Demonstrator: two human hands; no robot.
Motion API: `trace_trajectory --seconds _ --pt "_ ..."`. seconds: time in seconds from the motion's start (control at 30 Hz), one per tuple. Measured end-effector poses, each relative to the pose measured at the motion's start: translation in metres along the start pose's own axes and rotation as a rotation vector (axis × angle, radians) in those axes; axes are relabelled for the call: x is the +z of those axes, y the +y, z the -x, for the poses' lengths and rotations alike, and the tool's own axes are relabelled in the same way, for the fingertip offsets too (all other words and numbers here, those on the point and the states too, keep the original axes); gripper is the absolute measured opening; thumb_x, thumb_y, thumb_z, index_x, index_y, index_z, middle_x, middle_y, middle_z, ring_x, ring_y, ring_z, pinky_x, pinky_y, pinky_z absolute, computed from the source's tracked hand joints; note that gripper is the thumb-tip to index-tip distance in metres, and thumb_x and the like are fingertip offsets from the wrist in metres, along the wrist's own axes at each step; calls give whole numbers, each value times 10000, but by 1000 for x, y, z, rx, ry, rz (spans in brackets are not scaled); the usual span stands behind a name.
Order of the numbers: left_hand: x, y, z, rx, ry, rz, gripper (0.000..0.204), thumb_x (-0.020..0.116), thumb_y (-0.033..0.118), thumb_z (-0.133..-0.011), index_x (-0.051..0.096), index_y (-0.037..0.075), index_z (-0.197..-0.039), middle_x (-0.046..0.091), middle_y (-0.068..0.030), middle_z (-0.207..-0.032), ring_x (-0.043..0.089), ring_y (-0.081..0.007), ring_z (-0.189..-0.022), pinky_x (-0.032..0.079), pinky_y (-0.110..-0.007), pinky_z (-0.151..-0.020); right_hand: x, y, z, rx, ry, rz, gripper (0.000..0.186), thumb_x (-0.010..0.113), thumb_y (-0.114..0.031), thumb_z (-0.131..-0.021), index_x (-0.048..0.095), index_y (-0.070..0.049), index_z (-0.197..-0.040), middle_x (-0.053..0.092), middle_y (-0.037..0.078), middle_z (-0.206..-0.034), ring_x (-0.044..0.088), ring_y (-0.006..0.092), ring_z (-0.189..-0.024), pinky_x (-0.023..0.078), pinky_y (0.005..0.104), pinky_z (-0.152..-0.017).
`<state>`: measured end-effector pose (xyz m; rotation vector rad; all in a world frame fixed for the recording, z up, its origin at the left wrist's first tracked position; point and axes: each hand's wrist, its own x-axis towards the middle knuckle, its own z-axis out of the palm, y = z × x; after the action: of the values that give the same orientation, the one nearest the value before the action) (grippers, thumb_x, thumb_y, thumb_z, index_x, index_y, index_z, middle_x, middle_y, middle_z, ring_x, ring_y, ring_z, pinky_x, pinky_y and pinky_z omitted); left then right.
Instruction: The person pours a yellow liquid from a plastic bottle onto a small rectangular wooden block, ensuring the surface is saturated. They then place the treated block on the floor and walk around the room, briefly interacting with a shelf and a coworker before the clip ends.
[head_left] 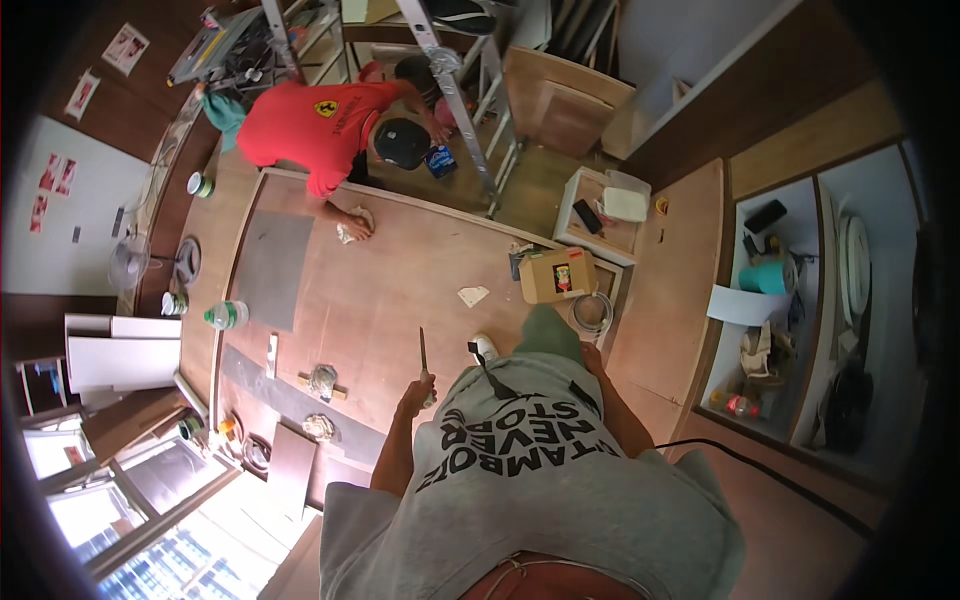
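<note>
My left hand (pixel 418 394) is closed around the handle of a long narrow blade (pixel 423 350), which points away from me over the broad wooden platform (pixel 400 265). The blade is too small to tell whether it is a knife or a slim saw. At my right side, my right hand (pixel 592 357) rests against or beside my green shorts (pixel 550 335); its fingers are mostly hidden. A white shoe (pixel 484 348) shows under me on the platform. Ahead of the blade lies a pale, angular scrap (pixel 473 296).
Across the platform, a person in a red shirt (pixel 310 125) bends over its far edge, one hand on a crumpled cloth (pixel 355 225). A stepladder (pixel 450 90) stands beyond. Nearby are a cardboard box (pixel 556 275), coiled cable (pixel 592 313), and a plastic bottle (pixel 227 315).
</note>
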<state>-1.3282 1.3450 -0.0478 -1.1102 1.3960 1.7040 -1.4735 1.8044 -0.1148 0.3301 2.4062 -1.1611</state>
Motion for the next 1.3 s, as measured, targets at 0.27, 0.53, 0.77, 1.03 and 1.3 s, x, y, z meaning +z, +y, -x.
trace_trajectory --seconds 0.27,0.53,0.77,1.03,1.3 --pt "-12 -5 8 -67 69 21 369 559 444 -858 572 75 -843 573 -19 -665 564 -136 -536 427 -278 -437 34 -71 -54 62 -230 -128 318 565 -309 -886 640 -32 -1023 653 77 -953 611 166 -864 479 303 -765" --pt "-34 -13 -11 58 124 -170 474 537 496 -835 612 28 -821 582 -54 -708 537 -164 -582 427 -322 -511 66 -66 -118 -64 -365 150 364 578 -357 -871 644 -30 -1019 650 147 -993 633 261 -924 490 355 -807" --pt "-71 -30 -55 -248 205 411 436 563 483 -841 615 54 -781 585 -41 -695 537 -156 -576 428 -310 -524 105 -157 -215 -382 -566 378 271 536 -279 -900 641 -33 -943 644 124 -916 609 237 -866 487 363 -739" --pt "-152 151 -65 -101 254 688 403 578 442 -854 570 39 -852 570 -39 -666 565 -156 -549 464 -293 -479 140 -445 -395 229 -521 -295 195 563 -184 -868 537 -100 -1042 602 65 -765 589 146 -614 472 261 -471" --pt "-226 184 -70 -113 455 659 431 542 468 -860 593 44 -811 589 -49 -671 570 -152 -549 451 -294 -470 240 -639 -451 -155 -524 -297 161 551 -201 -908 540 -141 -1057 602 12 -832 572 85 -658 468 210 -552"
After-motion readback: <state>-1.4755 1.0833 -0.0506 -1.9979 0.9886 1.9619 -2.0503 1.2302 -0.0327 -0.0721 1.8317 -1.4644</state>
